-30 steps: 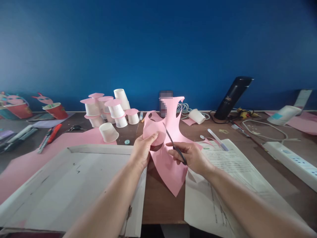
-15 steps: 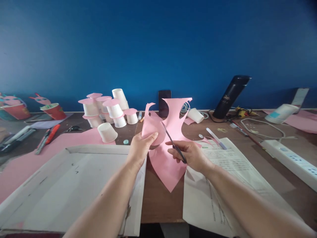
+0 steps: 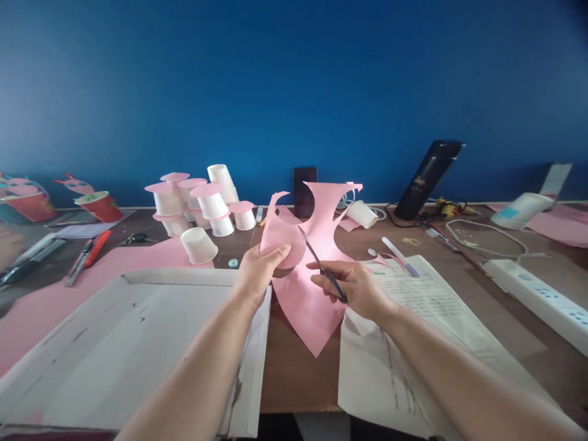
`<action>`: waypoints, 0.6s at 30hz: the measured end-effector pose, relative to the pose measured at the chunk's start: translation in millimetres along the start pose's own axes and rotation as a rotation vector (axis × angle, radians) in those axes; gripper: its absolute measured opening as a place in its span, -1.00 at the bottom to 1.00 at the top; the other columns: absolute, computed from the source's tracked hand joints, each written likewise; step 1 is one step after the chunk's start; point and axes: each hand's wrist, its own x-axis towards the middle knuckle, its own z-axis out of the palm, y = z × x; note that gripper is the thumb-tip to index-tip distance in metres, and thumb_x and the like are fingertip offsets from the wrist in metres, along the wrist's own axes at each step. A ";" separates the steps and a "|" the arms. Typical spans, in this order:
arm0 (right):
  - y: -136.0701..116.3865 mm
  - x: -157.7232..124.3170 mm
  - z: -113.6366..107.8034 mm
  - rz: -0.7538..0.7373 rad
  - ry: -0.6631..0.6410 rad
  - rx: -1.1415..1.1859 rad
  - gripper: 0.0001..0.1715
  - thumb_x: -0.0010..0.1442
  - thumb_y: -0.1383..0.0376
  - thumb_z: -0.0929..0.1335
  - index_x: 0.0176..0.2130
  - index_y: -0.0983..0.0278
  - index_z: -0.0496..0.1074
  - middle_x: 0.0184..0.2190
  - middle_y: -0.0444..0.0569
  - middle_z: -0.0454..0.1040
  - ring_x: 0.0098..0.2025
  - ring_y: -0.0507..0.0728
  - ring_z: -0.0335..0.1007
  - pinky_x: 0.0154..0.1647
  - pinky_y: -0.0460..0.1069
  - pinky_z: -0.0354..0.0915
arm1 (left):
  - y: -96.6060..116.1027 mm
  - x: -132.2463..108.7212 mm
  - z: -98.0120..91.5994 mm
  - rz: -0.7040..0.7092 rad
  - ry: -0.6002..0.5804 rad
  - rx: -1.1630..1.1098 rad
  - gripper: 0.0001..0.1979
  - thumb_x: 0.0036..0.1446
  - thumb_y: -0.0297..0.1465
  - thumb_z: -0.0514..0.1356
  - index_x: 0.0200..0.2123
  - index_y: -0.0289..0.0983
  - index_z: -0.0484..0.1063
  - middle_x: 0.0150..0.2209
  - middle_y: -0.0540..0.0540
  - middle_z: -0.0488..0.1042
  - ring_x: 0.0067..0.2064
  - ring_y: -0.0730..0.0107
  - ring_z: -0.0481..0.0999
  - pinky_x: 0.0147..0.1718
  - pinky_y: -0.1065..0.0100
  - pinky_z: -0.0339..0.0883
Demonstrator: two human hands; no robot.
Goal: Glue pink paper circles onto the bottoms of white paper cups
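My left hand (image 3: 257,272) pinches a rounded flap of a pink paper sheet (image 3: 307,300) held upright over the table's front middle. The sheet has curved cut-outs along its top and tapers to a point at the bottom. My right hand (image 3: 351,288) is closed round a pair of dark scissors (image 3: 321,264), whose blades angle up and left into the paper beside my left thumb.
White paper cups with pink discs (image 3: 202,202) cluster at the back left, with one loose cup (image 3: 199,245). A flat cardboard lid (image 3: 133,337) lies at front left, printed sheets (image 3: 427,312) at right. A power strip (image 3: 537,294), cables, a dark bottle (image 3: 427,177) and a phone (image 3: 305,190) lie behind.
The pink sheet has turned slightly and its top edge has shifted to the right. Both hands stay in nearly the same place, scissors still in the paper.
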 end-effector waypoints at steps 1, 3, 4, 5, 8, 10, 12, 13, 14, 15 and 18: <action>-0.8 0.1 0.1 0.003 0.000 0.001 -0.45 0.02 0.03 0.45 -0.08 0.32 0.52 -0.61 -0.20 0.28 -0.57 -0.06 0.20 -0.55 -0.11 0.20 | -0.2 0.3 -0.4 0.000 0.000 0.002 -0.53 -0.18 -0.14 0.38 -0.26 -0.38 0.56 -0.34 -0.23 0.60 -0.32 0.13 0.57 -0.36 0.26 0.43; -2.3 0.3 0.3 0.009 0.001 0.006 -0.44 0.01 0.03 0.46 -0.08 0.33 0.52 -0.62 -0.20 0.27 -0.58 -0.06 0.19 -0.55 -0.11 0.19 | -0.8 1.1 -1.5 0.003 -0.008 0.001 -0.52 -0.17 -0.14 0.38 -0.24 -0.38 0.55 -0.32 -0.23 0.60 -0.30 0.13 0.57 -0.34 0.24 0.44; -2.7 0.3 0.5 0.010 0.000 0.008 -0.44 0.01 0.03 0.46 -0.09 0.33 0.52 -0.62 -0.20 0.27 -0.58 -0.06 0.19 -0.55 -0.11 0.19 | -1.1 1.5 -2.0 0.004 -0.015 -0.003 -0.52 -0.16 -0.15 0.38 -0.23 -0.38 0.55 -0.32 -0.24 0.60 -0.30 0.13 0.57 -0.33 0.23 0.44; -2.9 0.2 0.6 0.010 0.000 0.012 -0.44 0.01 0.03 0.46 -0.09 0.33 0.52 -0.62 -0.20 0.27 -0.58 -0.06 0.19 -0.55 -0.11 0.19 | -1.4 2.0 -2.4 0.002 -0.023 -0.009 -0.53 -0.15 -0.15 0.38 -0.23 -0.38 0.55 -0.31 -0.23 0.59 -0.29 0.13 0.57 -0.32 0.23 0.44; -1.8 0.1 0.9 0.008 -0.001 0.023 -0.44 0.01 0.04 0.46 -0.08 0.33 0.52 -0.62 -0.19 0.28 -0.58 -0.06 0.18 -0.55 -0.11 0.18 | -1.4 3.1 -3.3 -0.014 -0.024 -0.025 -0.54 -0.15 -0.17 0.38 -0.24 -0.38 0.54 -0.33 -0.22 0.59 -0.32 0.15 0.57 -0.34 0.24 0.45; -0.4 0.3 0.8 0.004 -0.003 0.028 -0.44 0.01 0.04 0.46 -0.08 0.33 0.52 -0.61 -0.19 0.28 -0.57 -0.06 0.18 -0.55 -0.11 0.19 | -0.9 3.6 -3.6 -0.020 -0.024 -0.039 -0.55 -0.16 -0.17 0.39 -0.26 -0.39 0.54 -0.36 -0.21 0.58 -0.36 0.18 0.57 -0.38 0.25 0.45; 0.8 0.8 0.4 -0.002 -0.008 0.031 -0.45 0.02 0.04 0.45 -0.08 0.33 0.51 -0.61 -0.20 0.27 -0.58 -0.06 0.16 -0.55 -0.11 0.18 | -0.1 3.8 -3.4 -0.019 -0.042 -0.064 -0.56 -0.15 -0.18 0.39 -0.26 -0.39 0.53 -0.39 -0.19 0.58 -0.39 0.20 0.56 -0.40 0.25 0.45; 1.1 1.1 0.2 -0.003 -0.011 0.032 -0.45 0.03 0.04 0.45 -0.08 0.33 0.51 -0.61 -0.20 0.26 -0.58 -0.06 0.16 -0.55 -0.11 0.18 | 0.3 3.8 -3.0 -0.020 -0.052 -0.077 -0.56 -0.16 -0.18 0.39 -0.26 -0.39 0.53 -0.40 -0.19 0.57 -0.40 0.20 0.56 -0.40 0.25 0.45; 1.1 1.2 0.0 -0.004 -0.014 0.034 -0.46 0.03 0.04 0.45 -0.08 0.33 0.52 -0.61 -0.20 0.25 -0.58 -0.07 0.15 -0.55 -0.11 0.18 | 0.7 3.7 -2.5 -0.020 -0.053 -0.086 -0.56 -0.16 -0.18 0.39 -0.27 -0.39 0.53 -0.41 -0.19 0.57 -0.41 0.21 0.55 -0.40 0.24 0.45; 0.9 1.3 -0.1 -0.005 -0.017 0.036 -0.46 0.03 0.04 0.45 -0.08 0.33 0.52 -0.61 -0.20 0.25 -0.58 -0.07 0.14 -0.55 -0.11 0.18 | 1.2 3.6 -1.9 -0.022 -0.046 -0.089 -0.56 -0.16 -0.18 0.39 -0.27 -0.39 0.53 -0.42 -0.19 0.57 -0.41 0.20 0.55 -0.41 0.24 0.45; -0.7 0.9 0.1 -0.006 -0.018 0.040 -0.45 0.02 0.04 0.45 -0.08 0.34 0.51 -0.61 -0.19 0.26 -0.57 -0.06 0.15 -0.55 -0.11 0.17 | 2.7 3.0 0.3 -0.036 -0.004 -0.072 -0.55 -0.18 -0.18 0.39 -0.28 -0.41 0.52 -0.43 -0.21 0.56 -0.42 0.16 0.55 -0.42 0.21 0.44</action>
